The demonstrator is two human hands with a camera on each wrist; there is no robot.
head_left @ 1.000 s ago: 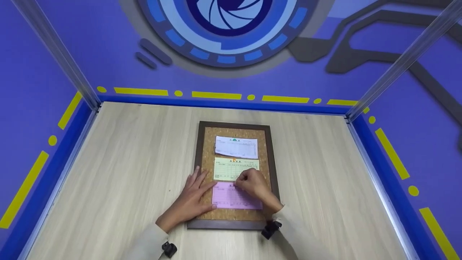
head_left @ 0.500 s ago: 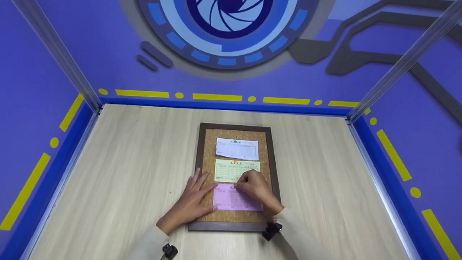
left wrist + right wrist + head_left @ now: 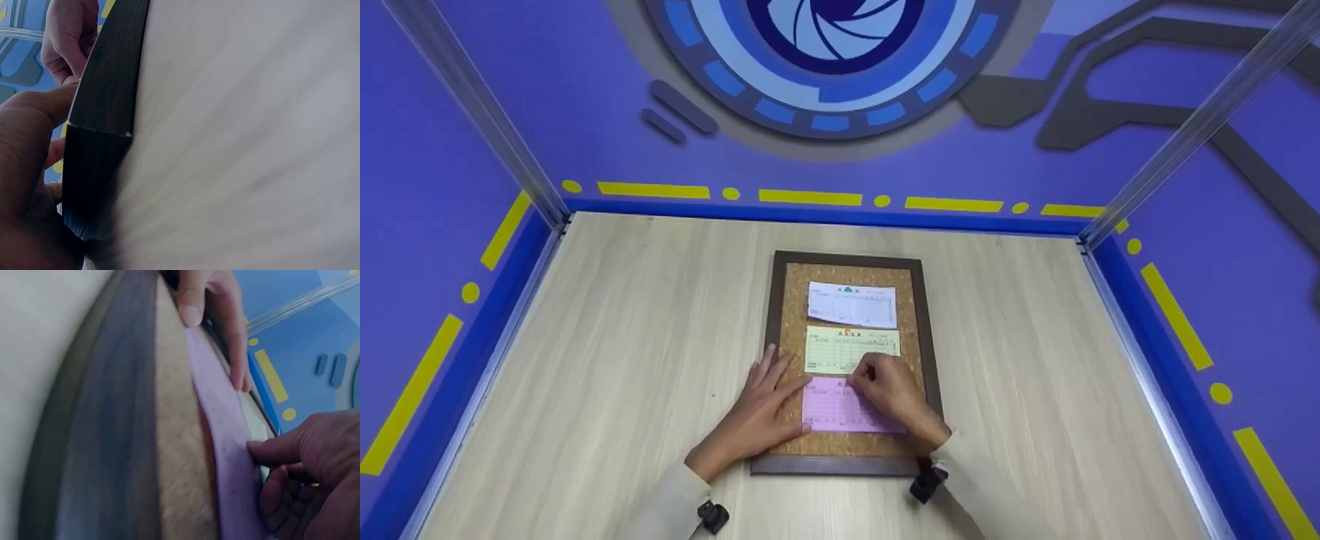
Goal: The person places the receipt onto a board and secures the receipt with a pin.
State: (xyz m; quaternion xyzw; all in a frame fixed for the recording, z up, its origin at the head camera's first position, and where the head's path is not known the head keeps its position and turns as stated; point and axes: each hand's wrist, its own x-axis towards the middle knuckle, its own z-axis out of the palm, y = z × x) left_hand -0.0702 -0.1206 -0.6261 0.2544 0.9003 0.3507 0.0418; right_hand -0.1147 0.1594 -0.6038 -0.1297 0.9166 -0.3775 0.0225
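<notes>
A pink slip (image 3: 840,409) lies on a cork board (image 3: 840,446) with a dark frame, on the table. Above it on the board are a pale green slip (image 3: 825,352) with a small orange piece at its top, and a white slip (image 3: 851,306) with a green one. My left hand (image 3: 761,409) rests spread over the board's left frame, thumb and forefinger touching the pink slip's left corners. With curled fingers, my right hand (image 3: 892,390) pinches at the pink slip's top middle. What sits between thumb and forefinger is hidden. In the right wrist view, my right thumb (image 3: 275,447) meets the pink slip.
The wooden tabletop (image 3: 645,322) extends on both sides of the board. Blue-purple panels (image 3: 810,169) with yellow marks enclose the back and sides, with clear corner posts (image 3: 1200,135). A small black device (image 3: 712,517) sits on each wrist.
My right wrist has shifted slightly toward the near right, its fingertips staying at the pink slip's top edge. The left hand and the slips keep their places.
</notes>
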